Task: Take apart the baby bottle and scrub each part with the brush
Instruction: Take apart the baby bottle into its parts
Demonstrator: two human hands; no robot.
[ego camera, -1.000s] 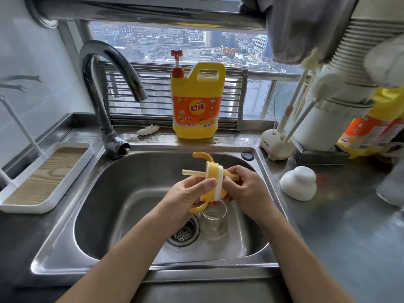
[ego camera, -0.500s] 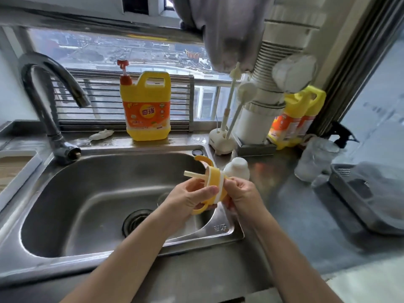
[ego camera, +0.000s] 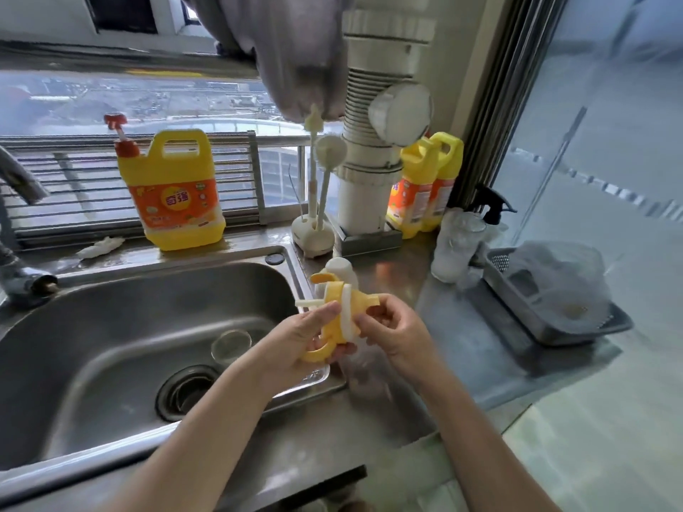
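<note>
The yellow handled bottle top [ego camera: 334, 312], with a white ring and a pale straw sticking out to the left, is held over the sink's right rim. My left hand [ego camera: 299, 338] grips its yellow handle part from the left. My right hand [ego camera: 391, 328] pinches the white ring side from the right. The clear bottle body [ego camera: 231, 343] stands in the steel sink [ego camera: 111, 327]. A white cap [ego camera: 342, 269] sits on the counter just behind my hands. Two white brushes [ego camera: 323, 168] stand upright in a white holder [ego camera: 313, 236] behind the sink.
A yellow detergent jug [ego camera: 173, 194] stands on the ledge behind the sink; two more yellow bottles [ego camera: 425, 186] are beside a white pipe [ego camera: 373, 142]. A faucet base [ego camera: 26, 282] is at far left. A grey tray with a plastic bag [ego camera: 554, 290] and a spray bottle [ego camera: 491, 212] are at right.
The view has swung to the right. My hands have carried the bottle top from over the sink basin to its right rim, and my right fingers now sit on the white ring.
</note>
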